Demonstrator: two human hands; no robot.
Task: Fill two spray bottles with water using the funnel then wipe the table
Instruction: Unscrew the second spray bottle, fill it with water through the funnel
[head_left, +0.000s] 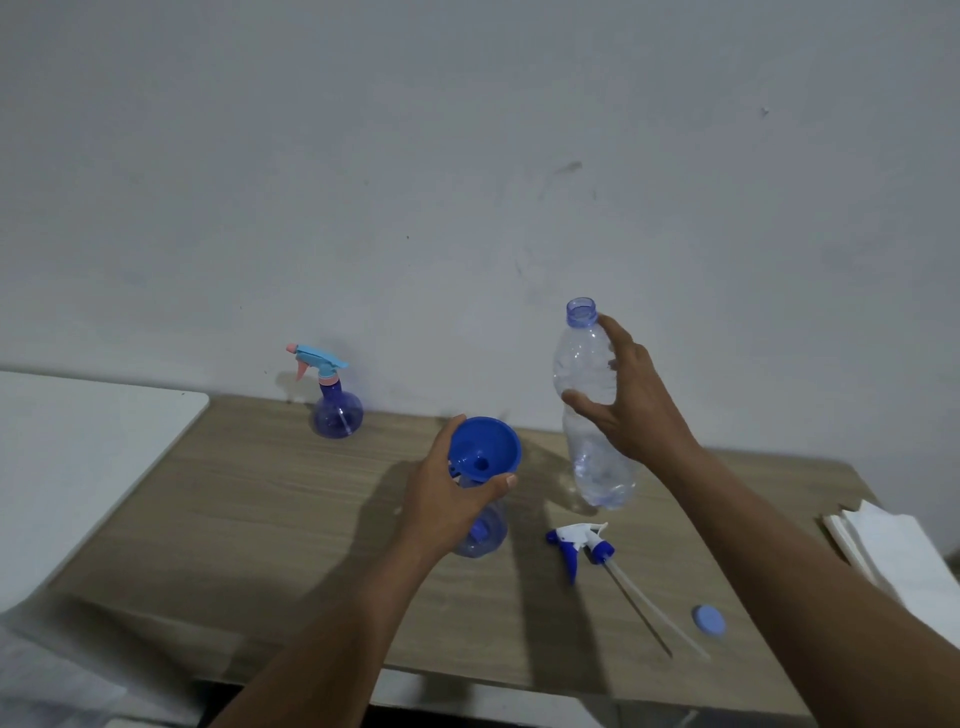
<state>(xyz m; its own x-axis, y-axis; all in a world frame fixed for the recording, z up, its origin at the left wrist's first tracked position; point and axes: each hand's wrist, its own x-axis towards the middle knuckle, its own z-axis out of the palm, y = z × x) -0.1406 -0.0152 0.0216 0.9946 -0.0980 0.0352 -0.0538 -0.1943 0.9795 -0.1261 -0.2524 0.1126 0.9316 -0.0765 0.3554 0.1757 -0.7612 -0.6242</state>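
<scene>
Left hand (451, 501) grips the blue funnel (485, 448), which sits in the open spray bottle (482, 538) mid-table. Right hand (635, 402) wraps the uncapped water bottle (583, 371), held upright. Imo tip slow w/ the mouth over the funnel's middle. Spray head (581, 545) + cap (709, 619) lie close by on the right, so watch the elbow. Table (249, 519) has open room on the left.

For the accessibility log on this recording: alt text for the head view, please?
A person's left hand holds a blue funnel in an open spray bottle on a wooden table, while the right hand holds an uncapped clear water bottle upright. A removed spray head, a blue cap and a second spray bottle sit nearby.
</scene>
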